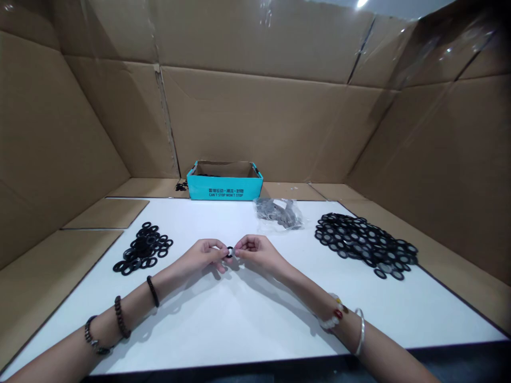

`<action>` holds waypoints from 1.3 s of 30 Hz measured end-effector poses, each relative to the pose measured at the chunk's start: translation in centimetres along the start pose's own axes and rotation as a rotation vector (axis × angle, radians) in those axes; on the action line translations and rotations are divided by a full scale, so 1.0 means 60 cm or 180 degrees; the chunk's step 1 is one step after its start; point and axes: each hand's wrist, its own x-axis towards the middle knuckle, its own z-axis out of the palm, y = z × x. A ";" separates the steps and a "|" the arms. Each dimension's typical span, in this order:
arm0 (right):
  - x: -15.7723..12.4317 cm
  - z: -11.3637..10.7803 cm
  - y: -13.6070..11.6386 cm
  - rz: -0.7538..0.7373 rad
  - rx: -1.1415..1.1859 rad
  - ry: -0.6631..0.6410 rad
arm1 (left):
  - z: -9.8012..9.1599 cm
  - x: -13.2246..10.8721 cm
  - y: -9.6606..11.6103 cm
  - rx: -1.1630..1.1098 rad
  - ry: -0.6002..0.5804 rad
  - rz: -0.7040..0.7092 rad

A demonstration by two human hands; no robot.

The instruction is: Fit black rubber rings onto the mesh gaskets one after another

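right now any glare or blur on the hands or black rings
Head view: the left hand, right hand and black ring between them look sharp, glare-free; soft shadows cross the white table; wide-angle distortion bends the cardboard walls; a bright glint sits top right.

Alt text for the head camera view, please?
The left hand and right hand pinch a black ring over a white table, between a heap of black rings and a heap of grey-centred rings; a teal box stands beyond.
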 end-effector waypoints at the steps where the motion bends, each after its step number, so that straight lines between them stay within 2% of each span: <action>1: 0.000 0.002 0.001 0.0002 -0.0007 0.0078 | 0.000 0.001 -0.003 0.0014 -0.0025 0.0012; 4: -0.001 0.006 0.002 0.0058 0.0045 0.0170 | 0.000 0.003 -0.009 0.0049 -0.0069 0.0091; 9: -0.008 0.008 -0.002 0.0233 0.0313 -0.0189 | 0.004 0.003 -0.010 -0.0080 0.0010 0.0126; 16: -0.003 0.009 0.016 0.0528 0.0700 -0.0213 | 0.014 0.009 -0.027 -0.0156 -0.0007 0.0101; 24: -0.003 0.016 0.018 0.0471 0.0559 -0.0273 | 0.005 0.011 -0.033 0.0435 -0.0161 0.0215; 28: -0.003 0.017 0.024 0.0440 0.0554 -0.0234 | 0.004 0.011 -0.030 0.0425 -0.0263 0.0198; 32: -0.003 0.017 0.031 0.0357 0.0513 -0.0276 | 0.007 0.009 -0.024 0.0376 -0.0213 0.0166; 39: -0.009 0.017 0.018 0.0365 0.0389 -0.0311 | 0.006 0.009 -0.027 0.0429 -0.0265 0.0207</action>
